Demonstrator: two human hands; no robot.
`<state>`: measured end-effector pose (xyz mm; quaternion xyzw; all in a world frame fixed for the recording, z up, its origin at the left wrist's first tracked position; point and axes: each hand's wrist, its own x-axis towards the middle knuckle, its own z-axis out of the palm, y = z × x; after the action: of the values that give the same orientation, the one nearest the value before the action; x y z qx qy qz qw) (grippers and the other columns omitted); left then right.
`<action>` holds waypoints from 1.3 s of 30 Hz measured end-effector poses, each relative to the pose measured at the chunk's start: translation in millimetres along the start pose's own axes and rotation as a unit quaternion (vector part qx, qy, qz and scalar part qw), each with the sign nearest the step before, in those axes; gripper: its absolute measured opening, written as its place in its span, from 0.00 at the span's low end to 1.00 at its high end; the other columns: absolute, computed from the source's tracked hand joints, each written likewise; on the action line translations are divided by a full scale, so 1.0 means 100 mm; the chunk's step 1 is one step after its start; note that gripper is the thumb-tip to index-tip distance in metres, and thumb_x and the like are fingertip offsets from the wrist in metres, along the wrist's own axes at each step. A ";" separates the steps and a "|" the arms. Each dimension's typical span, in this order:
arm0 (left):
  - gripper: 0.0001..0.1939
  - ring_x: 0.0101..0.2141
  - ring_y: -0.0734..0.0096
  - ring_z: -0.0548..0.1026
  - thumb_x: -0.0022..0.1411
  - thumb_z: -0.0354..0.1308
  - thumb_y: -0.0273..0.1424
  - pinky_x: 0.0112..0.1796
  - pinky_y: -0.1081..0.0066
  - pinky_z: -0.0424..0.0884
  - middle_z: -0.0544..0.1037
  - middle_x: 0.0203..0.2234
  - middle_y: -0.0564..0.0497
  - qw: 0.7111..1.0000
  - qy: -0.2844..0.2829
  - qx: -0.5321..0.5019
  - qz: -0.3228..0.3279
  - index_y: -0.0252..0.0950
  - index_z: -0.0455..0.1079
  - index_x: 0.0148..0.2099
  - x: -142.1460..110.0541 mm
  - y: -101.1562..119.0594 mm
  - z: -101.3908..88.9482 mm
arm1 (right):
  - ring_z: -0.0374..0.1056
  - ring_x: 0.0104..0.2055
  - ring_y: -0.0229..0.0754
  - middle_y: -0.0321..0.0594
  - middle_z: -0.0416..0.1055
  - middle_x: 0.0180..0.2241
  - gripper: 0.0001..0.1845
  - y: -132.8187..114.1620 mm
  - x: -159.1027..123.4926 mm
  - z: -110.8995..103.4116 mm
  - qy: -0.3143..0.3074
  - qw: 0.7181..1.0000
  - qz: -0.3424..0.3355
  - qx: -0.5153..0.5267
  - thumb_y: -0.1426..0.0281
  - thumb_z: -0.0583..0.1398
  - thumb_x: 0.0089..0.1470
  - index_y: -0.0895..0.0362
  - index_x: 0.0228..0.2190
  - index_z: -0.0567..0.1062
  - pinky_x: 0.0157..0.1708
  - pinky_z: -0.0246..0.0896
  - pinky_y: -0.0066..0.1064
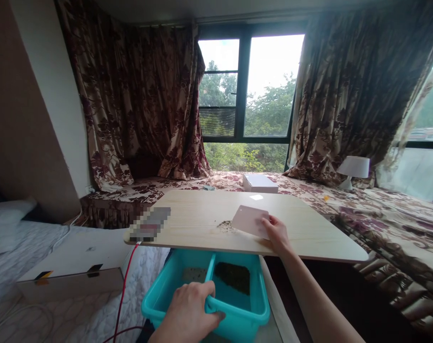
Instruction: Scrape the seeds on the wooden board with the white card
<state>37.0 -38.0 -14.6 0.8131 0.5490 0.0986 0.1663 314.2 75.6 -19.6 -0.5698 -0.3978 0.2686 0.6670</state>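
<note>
My right hand (277, 233) grips a flat, pale pinkish rectangular sheet (248, 221) by its right end, just above the wooden tabletop (309, 224). At the sheet's left edge lies a small scatter of dark and tan bits (224, 226). Below the table's near edge is a turquoise two-compartment tub (152, 305). My left hand (191, 309) is closed on the tub's near rim, by the divider. Dark green-brown loose material (234, 277) lies in the right compartment; a few pale bits (195, 274) show in the left one.
A blurred-out flat object (151, 224) rests on the table's left end, with a red cable (126, 281) running down from there. A white box (76, 262) lies on the bed at left. Beyond the table are another white box (259, 183) and a lamp (354, 169).
</note>
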 end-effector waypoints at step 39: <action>0.08 0.36 0.61 0.73 0.50 0.56 0.39 0.34 0.71 0.59 0.77 0.31 0.54 1.000 0.007 0.006 -0.009 0.43 0.68 0.33 -0.01 -0.03 -0.02 | 0.71 0.30 0.43 0.41 0.77 0.30 0.16 -0.07 -0.08 -0.02 -0.037 0.999 -0.030 -0.014 0.63 0.62 0.37 0.59 0.30 0.77 0.28 0.64 0.30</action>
<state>33.4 -38.0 -14.3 0.8082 0.5585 0.0993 0.1583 311.1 66.3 -14.9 -0.5568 -0.4427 0.2638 0.6515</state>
